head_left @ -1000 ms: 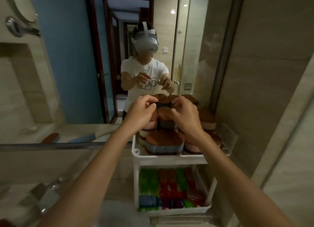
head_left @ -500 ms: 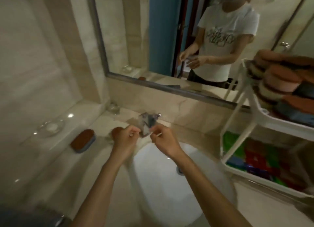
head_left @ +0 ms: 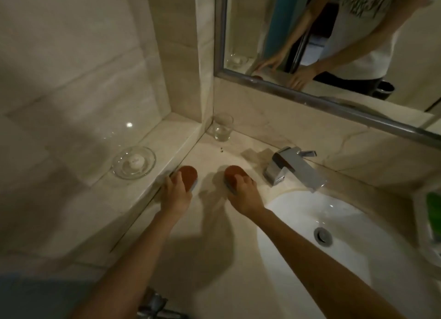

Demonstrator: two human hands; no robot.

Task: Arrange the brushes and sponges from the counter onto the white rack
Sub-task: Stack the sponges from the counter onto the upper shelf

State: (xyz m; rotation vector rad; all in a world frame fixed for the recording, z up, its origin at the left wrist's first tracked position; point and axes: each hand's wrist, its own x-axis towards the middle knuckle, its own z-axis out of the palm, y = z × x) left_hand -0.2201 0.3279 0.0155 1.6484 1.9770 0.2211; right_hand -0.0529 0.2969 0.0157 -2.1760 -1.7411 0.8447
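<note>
Two brushes with reddish-brown tops and blue bases lie on the beige counter left of the sink. My left hand (head_left: 175, 194) lies over the near end of the left brush (head_left: 188, 174), fingers curled round its sides. My right hand (head_left: 245, 195) covers the near end of the right brush (head_left: 232, 173), fingers wrapped over it. Both brushes still touch the counter. Only a sliver of the white rack (head_left: 429, 254) with green items shows at the right edge.
A chrome faucet (head_left: 293, 168) stands just right of my right hand, above the white basin (head_left: 310, 225). A drinking glass (head_left: 222, 127) sits in the back corner. A glass dish (head_left: 133, 162) rests on the raised ledge to the left. The mirror (head_left: 334, 32) hangs behind.
The view swung from the rack down to the counter left of the sink. Both hands left the rack, moved over the basin, and now rest on the two brushes.
</note>
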